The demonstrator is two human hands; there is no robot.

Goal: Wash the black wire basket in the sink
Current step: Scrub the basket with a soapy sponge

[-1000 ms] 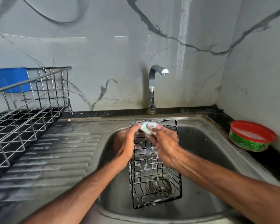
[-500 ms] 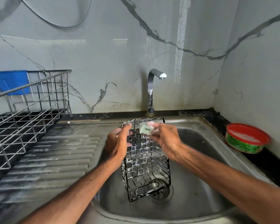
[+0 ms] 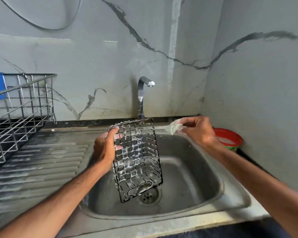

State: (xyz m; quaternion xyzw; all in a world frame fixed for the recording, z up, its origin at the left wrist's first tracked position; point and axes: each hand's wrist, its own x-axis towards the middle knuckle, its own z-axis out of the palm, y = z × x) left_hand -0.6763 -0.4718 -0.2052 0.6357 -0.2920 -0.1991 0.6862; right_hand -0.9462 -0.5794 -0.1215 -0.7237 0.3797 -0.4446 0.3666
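Right hand (image 3: 199,133) has swung right toward the red tub (image 3: 229,138), pinching the scrub pad (image 3: 174,128), likely for soap; left hand (image 3: 104,148) grips the sudsy black wire basket (image 3: 138,160) over the sink (image 3: 196,169).

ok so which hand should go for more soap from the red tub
Probably right: the right hand pinches the sponge next to the tub, while the left hand grips the basket over the sink.
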